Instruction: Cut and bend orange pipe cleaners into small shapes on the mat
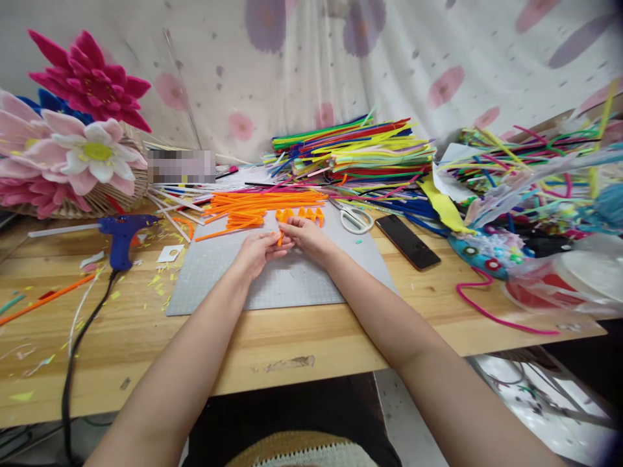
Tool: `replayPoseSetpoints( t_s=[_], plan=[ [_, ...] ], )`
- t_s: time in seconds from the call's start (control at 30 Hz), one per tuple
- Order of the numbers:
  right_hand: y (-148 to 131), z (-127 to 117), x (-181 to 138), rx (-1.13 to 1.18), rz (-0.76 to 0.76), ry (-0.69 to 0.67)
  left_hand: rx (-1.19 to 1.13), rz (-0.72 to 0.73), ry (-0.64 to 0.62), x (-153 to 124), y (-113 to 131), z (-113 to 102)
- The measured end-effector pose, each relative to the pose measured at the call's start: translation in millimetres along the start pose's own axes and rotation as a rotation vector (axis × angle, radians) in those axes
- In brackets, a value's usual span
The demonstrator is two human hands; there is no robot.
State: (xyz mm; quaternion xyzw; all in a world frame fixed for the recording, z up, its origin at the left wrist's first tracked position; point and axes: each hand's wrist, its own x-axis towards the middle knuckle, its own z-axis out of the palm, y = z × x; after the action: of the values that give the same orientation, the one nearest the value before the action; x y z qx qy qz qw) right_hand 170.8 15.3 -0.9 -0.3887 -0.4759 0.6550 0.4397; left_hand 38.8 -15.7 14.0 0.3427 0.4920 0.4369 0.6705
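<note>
My left hand [257, 250] and my right hand [307, 235] meet over a grey cutting mat [272, 285], fingers pinched together on a short orange pipe cleaner piece [280, 239]. Just beyond my fingers lie several small bent orange pieces [300, 214]. Behind them a bundle of straight orange pipe cleaners [257, 206] rests at the mat's far edge.
A blue glue gun [121, 237] with a black cord lies at the left. White-handled scissors [354, 217] and a black phone [407, 241] sit right of the mat. Stacked coloured pipe cleaners [355, 152] fill the back; large fabric flowers [73, 143] stand at the far left. A loose pink pipe cleaner [491, 311] curls at the right.
</note>
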Motion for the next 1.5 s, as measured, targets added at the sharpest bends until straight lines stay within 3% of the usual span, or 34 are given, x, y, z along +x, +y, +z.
replayPoseSetpoints(
  t_s=[0.1,0.17,0.3,0.4,0.5,0.63,0.77,0.83,0.93,1.07,1.17,1.3,1.5],
  plan=[
    [2.4,-1.3,3.6,-0.2,-0.046,0.086,0.317,0.295,0.156,5.6,-9.3,-2.3],
    [2.2,-1.9,4.2,-0.261,-0.085,0.087,0.458,0.358,0.188,7.1,-12.3,-3.5],
    [0.3,-1.4,0.9,-0.142,-0.107,0.021,0.213,0.135,0.06,3.5,-5.4,-2.7],
    [-2.2,1.3,-4.3,0.042,-0.046,-0.069,0.002,-0.056,-0.075,-1.6,4.4,-2.0],
    [-5.7,3.4,-9.1,0.152,0.014,-0.17,-0.125,-0.166,-0.119,-5.9,9.5,-2.2],
    [-7.1,-0.4,-10.1,0.224,0.058,-0.206,-0.179,-0.238,-0.187,-8.3,8.7,-3.0],
    [-4.8,-6.2,-7.2,0.243,0.086,-0.203,-0.13,-0.211,-0.237,-7.1,7.1,-2.7],
    [-3.7,-6.0,-6.0,0.24,0.09,-0.197,-0.069,-0.146,-0.21,-5.5,5.7,-1.7],
    [-1.8,-2.1,-3.6,0.185,0.06,-0.125,0.085,0.088,-0.042,-1.7,0.5,-0.8],
    [2.5,1.9,1.3,-0.117,-0.059,0.086,0.492,0.393,0.241,3.7,-10.3,-3.7],
    [4.5,1.8,4.5,-0.32,-0.163,0.161,0.703,0.493,0.31,5.8,-15.4,-5.8],
    [3.4,1.7,4.6,-0.343,-0.221,0.165,0.487,0.378,0.234,4.9,-13.0,-3.4],
    [-1.2,0.4,-4.8,-0.028,-0.056,-0.065,0.028,-0.038,-0.049,-1.5,2.5,-2.3]
  ],
)
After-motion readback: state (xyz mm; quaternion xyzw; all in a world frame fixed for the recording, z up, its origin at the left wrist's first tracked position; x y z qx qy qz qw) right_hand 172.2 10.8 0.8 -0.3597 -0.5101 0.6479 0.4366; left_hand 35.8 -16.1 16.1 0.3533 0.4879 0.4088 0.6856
